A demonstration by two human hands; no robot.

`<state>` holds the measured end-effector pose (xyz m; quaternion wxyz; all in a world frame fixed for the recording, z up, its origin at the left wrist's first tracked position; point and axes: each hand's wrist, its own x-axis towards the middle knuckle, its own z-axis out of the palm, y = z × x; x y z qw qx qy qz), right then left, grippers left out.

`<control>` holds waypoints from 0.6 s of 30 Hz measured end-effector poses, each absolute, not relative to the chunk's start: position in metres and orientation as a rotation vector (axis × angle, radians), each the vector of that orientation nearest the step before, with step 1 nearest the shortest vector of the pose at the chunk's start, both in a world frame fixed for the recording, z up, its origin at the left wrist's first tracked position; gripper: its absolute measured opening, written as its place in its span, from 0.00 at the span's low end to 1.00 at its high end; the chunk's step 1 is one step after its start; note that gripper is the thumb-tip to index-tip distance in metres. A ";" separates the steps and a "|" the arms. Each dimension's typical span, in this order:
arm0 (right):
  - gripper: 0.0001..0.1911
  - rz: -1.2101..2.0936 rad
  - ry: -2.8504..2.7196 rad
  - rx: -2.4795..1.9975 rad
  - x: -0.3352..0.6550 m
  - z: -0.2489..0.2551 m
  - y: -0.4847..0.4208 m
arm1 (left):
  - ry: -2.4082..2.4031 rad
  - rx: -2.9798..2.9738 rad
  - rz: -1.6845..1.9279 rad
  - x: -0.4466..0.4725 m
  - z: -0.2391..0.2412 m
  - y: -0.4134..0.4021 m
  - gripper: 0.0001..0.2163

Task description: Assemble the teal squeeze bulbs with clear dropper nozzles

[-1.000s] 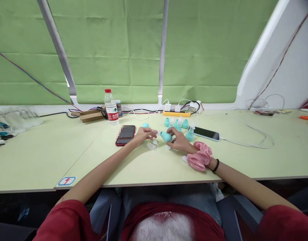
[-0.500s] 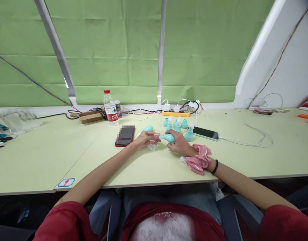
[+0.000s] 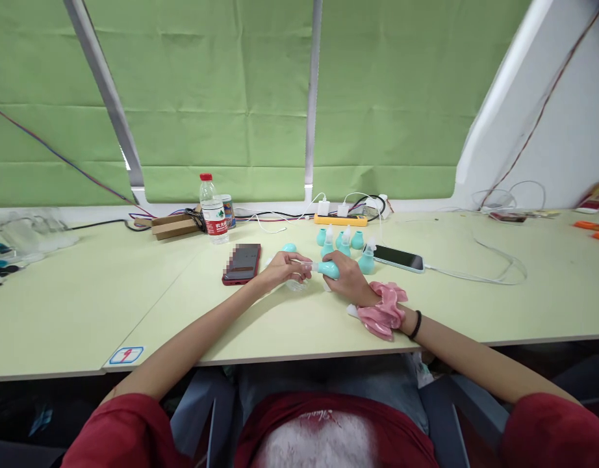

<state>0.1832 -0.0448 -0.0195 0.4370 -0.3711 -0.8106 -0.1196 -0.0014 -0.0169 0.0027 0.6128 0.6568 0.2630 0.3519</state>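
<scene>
My right hand (image 3: 347, 278) is wrapped round a teal rubber bulb (image 3: 329, 268) just above the pale green table (image 3: 299, 318). My left hand (image 3: 282, 270) pinches a clear plastic tip (image 3: 306, 266) against the bulb's neck. More clear tips (image 3: 296, 285) lie under my left hand. Several teal bulbs with tips (image 3: 345, 242) stand behind my hands, and one teal bulb (image 3: 288, 247) lies on its side. A pink scrunchie (image 3: 382, 310) and a black band sit on my right wrist.
A red phone (image 3: 242, 262) lies left of my hands and a light-blue phone (image 3: 399, 258) on a white cable lies to the right. A water bottle (image 3: 212, 212), a cardboard box (image 3: 174, 225) and a yellow power strip (image 3: 340, 220) stand at the back.
My right hand lifted the teal bulb from the table and closed round it. My left hand brought a clear tip to the bulb's neck, where both hands now meet.
</scene>
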 end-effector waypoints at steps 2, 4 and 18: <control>0.11 -0.233 -2.005 -0.947 0.183 -0.018 -0.045 | 0.627 1.573 0.821 0.000 0.004 -0.020 0.17; 0.09 -0.101 -1.986 -0.977 0.182 -0.016 -0.045 | 0.633 1.637 0.840 0.001 0.005 -0.023 0.17; 0.07 0.623 -1.832 -1.093 0.182 0.003 -0.051 | 0.709 2.481 1.006 0.008 0.015 -0.035 0.13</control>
